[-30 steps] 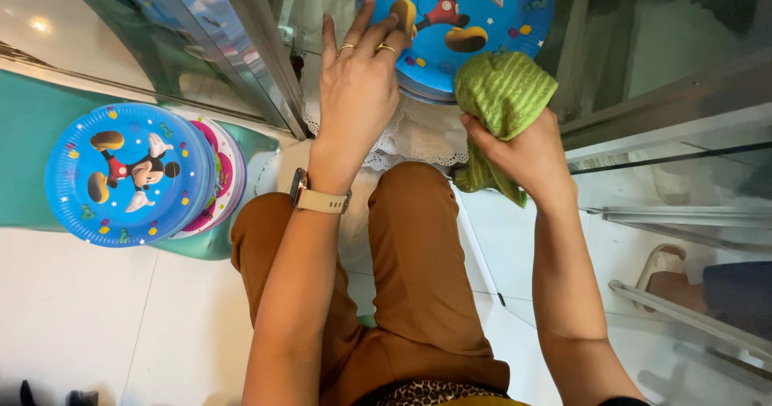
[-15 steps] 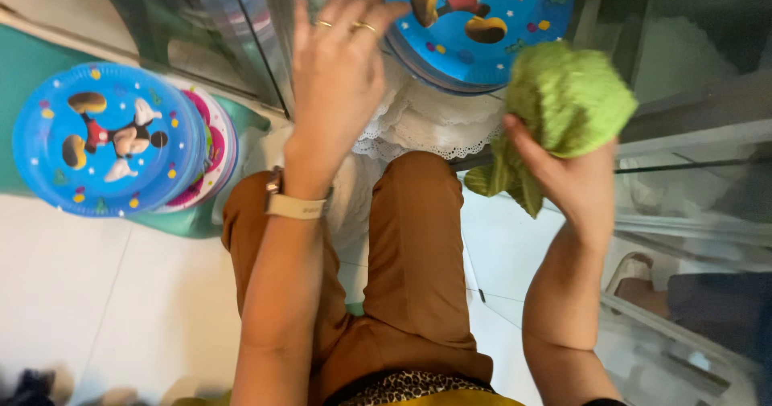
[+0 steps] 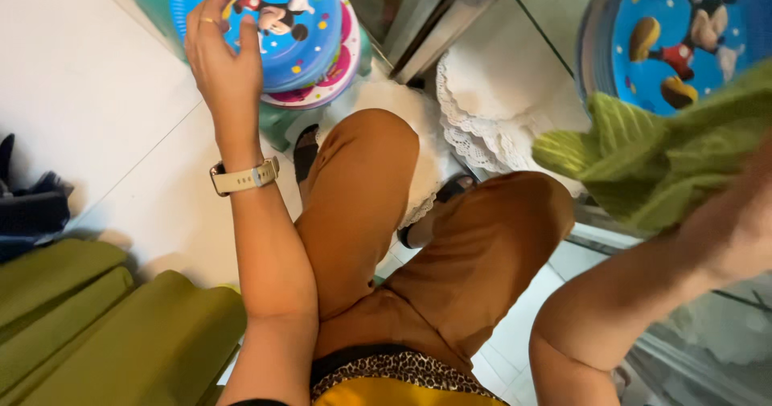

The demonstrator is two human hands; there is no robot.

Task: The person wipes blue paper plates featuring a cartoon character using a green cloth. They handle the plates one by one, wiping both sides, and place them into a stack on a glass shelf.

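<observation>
My left hand point(image 3: 221, 60), with a pale watch point(image 3: 241, 177) on the wrist, reaches up to a stack of blue cartoon paper plates point(image 3: 293, 20) at the top left. Its thumb lies on the top plate and its fingers cover the near rim; a grip cannot be made out. My right hand point(image 3: 748, 213), mostly cut off by the right edge, clutches a crumpled green cloth point(image 3: 643, 165). The cloth hangs in front of another blue cartoon plate point(image 3: 683, 44) standing at the top right.
A pink-rimmed plate point(image 3: 330, 80) lies under the blue stack, on a teal stand point(image 3: 277, 129). White lace doilies point(image 3: 498, 108) lie beyond my brown-trousered knees point(image 3: 378, 181). A metal frame point(image 3: 450, 16) runs between the plates. Green cushions point(image 3: 96, 326) and a dark cloth point(image 3: 32, 205) lie left.
The view has swung left and down. My left hand left the cabinet and went over to the plate stack on the left. The right hand still holds the green cloth, now further right.
</observation>
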